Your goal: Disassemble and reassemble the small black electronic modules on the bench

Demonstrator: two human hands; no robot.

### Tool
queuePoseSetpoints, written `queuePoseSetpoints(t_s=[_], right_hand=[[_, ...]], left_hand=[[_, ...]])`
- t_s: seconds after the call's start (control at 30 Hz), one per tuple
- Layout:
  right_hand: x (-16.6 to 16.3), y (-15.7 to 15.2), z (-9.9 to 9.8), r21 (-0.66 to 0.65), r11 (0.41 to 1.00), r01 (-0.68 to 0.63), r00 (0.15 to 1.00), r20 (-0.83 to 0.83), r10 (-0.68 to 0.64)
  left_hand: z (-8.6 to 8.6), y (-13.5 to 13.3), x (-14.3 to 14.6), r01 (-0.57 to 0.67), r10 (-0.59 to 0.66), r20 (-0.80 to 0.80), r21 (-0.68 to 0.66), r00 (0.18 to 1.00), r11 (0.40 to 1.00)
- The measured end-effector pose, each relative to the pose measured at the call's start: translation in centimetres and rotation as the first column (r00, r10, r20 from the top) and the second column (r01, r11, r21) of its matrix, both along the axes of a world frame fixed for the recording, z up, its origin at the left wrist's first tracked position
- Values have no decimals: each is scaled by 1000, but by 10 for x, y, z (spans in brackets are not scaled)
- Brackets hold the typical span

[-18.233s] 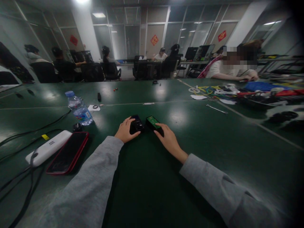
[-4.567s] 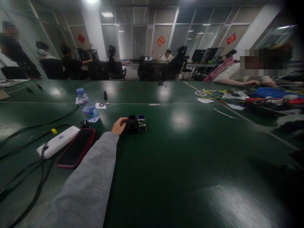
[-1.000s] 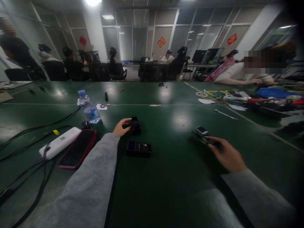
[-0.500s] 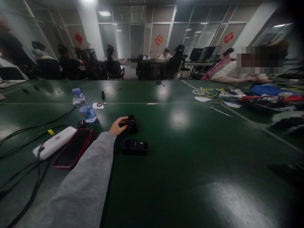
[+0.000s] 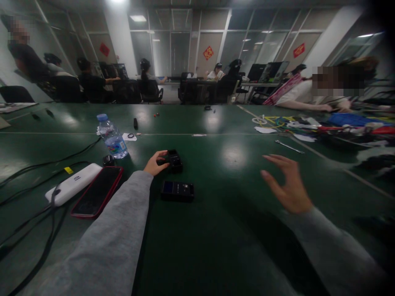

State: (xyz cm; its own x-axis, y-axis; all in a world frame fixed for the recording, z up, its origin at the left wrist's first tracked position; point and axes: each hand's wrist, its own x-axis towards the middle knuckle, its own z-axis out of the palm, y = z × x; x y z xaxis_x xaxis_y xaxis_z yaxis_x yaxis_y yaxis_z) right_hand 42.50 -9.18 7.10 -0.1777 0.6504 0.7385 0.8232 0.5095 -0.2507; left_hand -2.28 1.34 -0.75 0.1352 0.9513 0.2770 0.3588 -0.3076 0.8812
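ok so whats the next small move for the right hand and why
Probably bring the right hand across to the flat black unit. That hand hovers open and empty, the unit lies untouched, and the left hand holds the small black device.

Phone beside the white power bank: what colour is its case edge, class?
Red, around the phone; the head view shows it best.
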Motion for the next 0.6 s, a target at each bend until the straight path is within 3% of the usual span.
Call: queuePoseSetpoints(t_s=[0.07, 0.17, 0.3, 0.43, 0.53, 0.6], right_hand=[[-66, 26, -13, -63, 982, -180, 984, -17, 179], [-156, 56, -32, -238, 925, -296, 954, -39, 296], [-219, 84, -51, -374, 834, -405, 912, -106, 395], [-219, 92, -55, -400, 784, -475, 880, -193, 435], [-187, 79, -60, -400, 825, -398, 916, -130, 379], [-147, 66, -68, -383, 860, -338, 939, -83, 332]], left_hand=[[1, -2, 1, -8, 8, 5, -18, 1000, 1000], [3, -4, 3, -5, 6, 30, -21, 1000, 1000], [3, -5, 5, -3, 3, 52, -10, 999, 1000], [2, -4, 4, 4, -4, 24, 2, 1000, 1000], [2, -3, 2, 11, -11, -13, -11, 1000, 1000], [2, -2, 1, 10, -11, -31, -21, 999, 1000]])
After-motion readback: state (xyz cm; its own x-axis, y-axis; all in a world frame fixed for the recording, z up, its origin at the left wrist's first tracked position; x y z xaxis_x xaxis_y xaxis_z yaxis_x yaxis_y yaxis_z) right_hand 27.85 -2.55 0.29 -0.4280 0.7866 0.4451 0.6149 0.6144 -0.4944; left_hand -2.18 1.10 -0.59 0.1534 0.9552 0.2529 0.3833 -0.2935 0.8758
